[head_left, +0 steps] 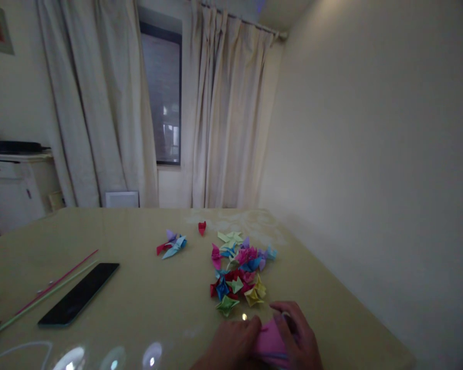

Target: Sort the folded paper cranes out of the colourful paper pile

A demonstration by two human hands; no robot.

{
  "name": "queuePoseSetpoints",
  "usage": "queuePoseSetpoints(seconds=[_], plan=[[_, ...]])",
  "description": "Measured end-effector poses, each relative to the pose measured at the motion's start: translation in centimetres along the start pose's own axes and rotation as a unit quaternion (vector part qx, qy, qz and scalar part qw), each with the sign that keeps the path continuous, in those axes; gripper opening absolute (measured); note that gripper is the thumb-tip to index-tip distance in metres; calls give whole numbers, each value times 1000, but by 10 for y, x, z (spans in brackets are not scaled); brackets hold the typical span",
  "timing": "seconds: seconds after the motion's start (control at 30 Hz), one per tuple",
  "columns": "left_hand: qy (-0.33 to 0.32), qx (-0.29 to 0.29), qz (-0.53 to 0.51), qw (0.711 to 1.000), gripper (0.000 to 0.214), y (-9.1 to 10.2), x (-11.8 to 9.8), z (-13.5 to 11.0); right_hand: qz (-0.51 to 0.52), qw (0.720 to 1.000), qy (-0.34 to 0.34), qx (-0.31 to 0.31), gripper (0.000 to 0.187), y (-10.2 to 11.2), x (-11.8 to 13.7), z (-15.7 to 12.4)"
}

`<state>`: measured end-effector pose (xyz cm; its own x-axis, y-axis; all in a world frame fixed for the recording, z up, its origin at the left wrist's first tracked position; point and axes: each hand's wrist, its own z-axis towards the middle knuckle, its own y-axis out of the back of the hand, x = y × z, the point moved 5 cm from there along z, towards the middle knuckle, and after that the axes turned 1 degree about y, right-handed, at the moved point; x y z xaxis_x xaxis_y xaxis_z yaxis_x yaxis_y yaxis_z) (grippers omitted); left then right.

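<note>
Both of my hands sit at the bottom edge of the view on a glossy yellow table (139,298). My left hand (231,344) and my right hand (299,334) pinch a pink sheet of paper (270,341) between them, fingers closed on it. Just beyond my hands lies a heap of several folded paper shapes (241,270) in pink, blue, yellow, green and red. A smaller cluster of folded pieces (172,245) and a lone red piece (202,227) lie farther back.
A dark phone (79,293) lies at the left with thin pink and green sticks (52,290) beside it. A white cable (19,349) curls at the bottom left. Curtains and a window stand behind the table, a wall runs along the right.
</note>
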<state>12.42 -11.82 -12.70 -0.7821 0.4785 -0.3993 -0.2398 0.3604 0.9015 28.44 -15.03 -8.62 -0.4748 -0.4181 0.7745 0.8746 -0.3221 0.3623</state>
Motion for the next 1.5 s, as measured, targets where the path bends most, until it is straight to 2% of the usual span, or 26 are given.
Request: queuePoseSetpoints(seconds=[0.07,0.13,0.27,0.33,0.4,0.47,0.5,0.57,0.7,0.8,0.9,1.0,1.2,1.27,1.33,1.4,1.43,1.5], plan=[[9,-7,-13,1000,60,1,2,-1,29,998,-47,-14,37,-4,4,5],[16,-34,-34,999,47,6,4,-3,48,997,-50,-31,41,-5,15,10],[20,-135,-139,981,27,22,7,-12,87,995,-36,-15,44,-8,37,12],[-22,-182,-252,950,21,31,3,-16,100,995,-10,7,46,-9,43,11],[-79,-203,-375,901,30,38,-2,-19,87,995,36,33,51,-11,46,9],[-118,-188,-463,858,36,39,-8,-19,50,994,85,44,58,-14,47,9],[-125,-173,-489,846,37,37,-10,-19,28,993,106,41,60,-16,47,8],[-128,-145,-515,835,33,30,-13,-16,-14,990,135,24,59,-17,47,9],[-132,-120,-540,823,24,15,-14,-9,-58,985,163,8,43,-20,54,10],[-123,-109,-586,793,33,6,-9,-4,-84,979,181,33,39,-22,60,9],[-116,-104,-606,780,43,5,-7,-3,-97,975,196,45,48,-24,64,8],[-137,-116,-591,787,48,10,-8,-7,-96,972,201,71,55,-27,65,8],[-176,-111,-532,821,46,8,-11,-5,-95,974,195,72,48,-29,59,6],[-177,-127,-496,841,43,10,-9,-6,-91,975,188,78,42,-29,52,4],[-133,-160,-404,891,37,17,-5,-10,-88,978,178,72,37,-26,42,1],[-40,-161,-257,952,35,26,2,-14,-82,980,165,72,36,-21,33,-1],[5,-148,-182,972,34,30,6,-17,-77,981,158,83,36,-20,29,-2],[62,-112,-72,989,32,36,11,-20,-64,981,141,118,36,-19,25,-5]])
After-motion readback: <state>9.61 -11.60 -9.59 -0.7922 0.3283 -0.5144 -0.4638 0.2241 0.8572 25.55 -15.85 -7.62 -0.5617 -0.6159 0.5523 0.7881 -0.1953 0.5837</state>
